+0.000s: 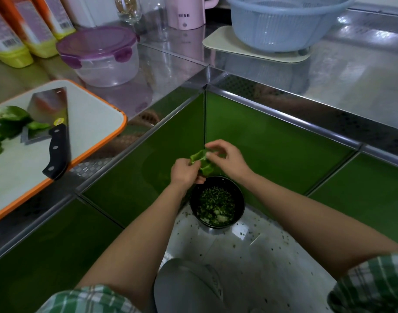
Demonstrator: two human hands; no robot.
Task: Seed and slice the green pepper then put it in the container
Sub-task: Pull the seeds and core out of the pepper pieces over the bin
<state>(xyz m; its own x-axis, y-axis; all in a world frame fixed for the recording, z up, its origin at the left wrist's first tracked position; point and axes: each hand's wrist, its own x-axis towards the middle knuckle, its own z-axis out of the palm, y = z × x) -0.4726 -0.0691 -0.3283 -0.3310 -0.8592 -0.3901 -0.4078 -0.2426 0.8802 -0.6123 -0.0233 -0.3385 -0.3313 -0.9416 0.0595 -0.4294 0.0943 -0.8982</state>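
Picking seeds: left hand (186, 171) grips the pepper piece (201, 162), right hand (225, 158) pinches inside, above the bin (217, 202); a slip could drop it in.

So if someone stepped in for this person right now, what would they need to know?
Left hand and right hand: both hold one green pepper piece above the black bin on the floor; the right fingers pick at its inside.
On the cutting board: more pepper pieces and the cleaver, resting.
The lidded container stands closed on the counter.
Done: pepper cut open.
Left: finish seeding, slice, fill the container.
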